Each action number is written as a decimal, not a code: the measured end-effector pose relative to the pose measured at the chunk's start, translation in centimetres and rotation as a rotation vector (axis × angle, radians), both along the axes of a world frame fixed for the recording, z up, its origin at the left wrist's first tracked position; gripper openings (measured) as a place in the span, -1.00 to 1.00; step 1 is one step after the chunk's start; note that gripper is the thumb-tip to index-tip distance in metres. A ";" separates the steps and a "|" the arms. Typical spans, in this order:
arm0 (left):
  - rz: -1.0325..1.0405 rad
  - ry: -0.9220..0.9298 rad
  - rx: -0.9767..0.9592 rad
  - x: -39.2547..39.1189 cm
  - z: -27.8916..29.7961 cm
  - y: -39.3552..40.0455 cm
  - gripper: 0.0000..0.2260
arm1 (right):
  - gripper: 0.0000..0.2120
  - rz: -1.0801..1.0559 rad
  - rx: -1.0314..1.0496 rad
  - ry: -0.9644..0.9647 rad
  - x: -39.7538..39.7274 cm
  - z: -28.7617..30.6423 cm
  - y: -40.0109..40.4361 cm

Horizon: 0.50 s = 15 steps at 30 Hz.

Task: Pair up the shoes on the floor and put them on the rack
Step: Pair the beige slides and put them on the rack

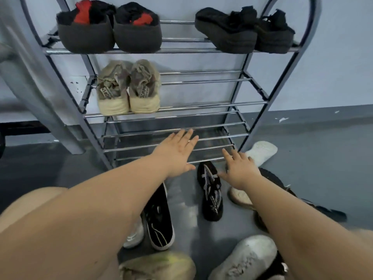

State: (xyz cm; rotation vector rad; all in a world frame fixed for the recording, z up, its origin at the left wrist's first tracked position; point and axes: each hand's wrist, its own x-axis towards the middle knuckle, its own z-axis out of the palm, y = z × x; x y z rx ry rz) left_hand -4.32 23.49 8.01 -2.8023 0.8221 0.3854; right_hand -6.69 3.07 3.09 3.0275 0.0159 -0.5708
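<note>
Fingers [232, 156] of right hand [240, 170] spread, black shoe [210, 190] just beside

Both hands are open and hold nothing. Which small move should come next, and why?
Probably lower the right hand onto the black patterned shoe lying just beside it on the floor, and grip it. Three pairs already sit on the rack; several shoes remain on the floor.

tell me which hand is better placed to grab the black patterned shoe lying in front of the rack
Probably the right hand: it is open with its thumb just beside the black patterned shoe, while the left hand reaches over the rack's bottom bars.
</note>
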 end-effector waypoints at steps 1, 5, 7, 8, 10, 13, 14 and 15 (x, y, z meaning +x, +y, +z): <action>-0.006 0.014 0.005 0.0 -0.3 -0.8 -0.26 | -0.24 -0.021 -0.019 0.016 -0.5 -0.2 -1.0; -0.059 0.062 0.048 -0.1 -1.6 -4.1 -0.26 | -0.25 -0.104 -0.048 0.011 -2.1 -0.4 -4.9; -0.085 0.081 0.073 -0.2 -2.5 -5.6 -0.26 | -0.25 -0.171 -0.048 0.013 -2.7 -0.4 -6.6; -0.093 0.089 0.079 -0.3 -2.9 -6.4 -0.25 | -0.25 -0.205 -0.047 0.025 -3.0 -0.5 -7.3; -0.108 0.109 0.079 -0.4 -3.6 -7.9 -0.25 | -0.24 -0.261 -0.050 0.048 -3.6 -0.7 -8.4; -0.127 0.138 0.046 -0.4 -4.6 -10.3 -0.25 | -0.24 -0.299 -0.047 0.064 -3.9 -1.0 -9.4; -0.136 0.142 0.037 -0.5 -5.1 -11.0 -0.26 | -0.24 -0.297 -0.042 0.068 -4.0 -1.2 -9.6; -0.150 0.145 0.031 -0.5 -5.5 -11.5 -0.26 | -0.25 -0.293 -0.039 0.074 -4.1 -1.3 -9.8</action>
